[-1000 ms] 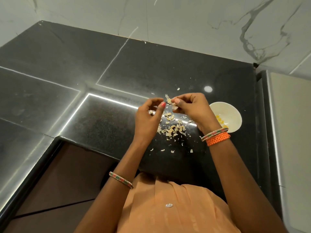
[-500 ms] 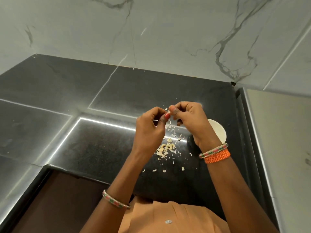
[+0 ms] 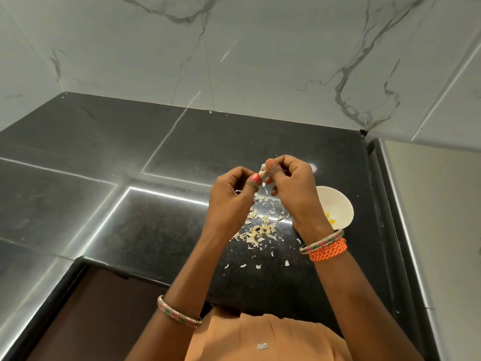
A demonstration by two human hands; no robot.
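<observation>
Left grip [image 3: 231, 196] and right grip [image 3: 292, 186] both pinch one small pale piece [image 3: 262, 173] between thumbs and fingertips, above the black table [image 3: 130, 230]. Peel scraps [image 3: 260, 230] lie scattered beneath. A white bowl [image 3: 337, 204] stands just right, partly hidden by the right wrist, which covered more of it half a second ago

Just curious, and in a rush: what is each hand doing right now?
Left hand: closed, thumb pinching one end of the clove.
Right hand: closed, pinching the same clove.
</observation>
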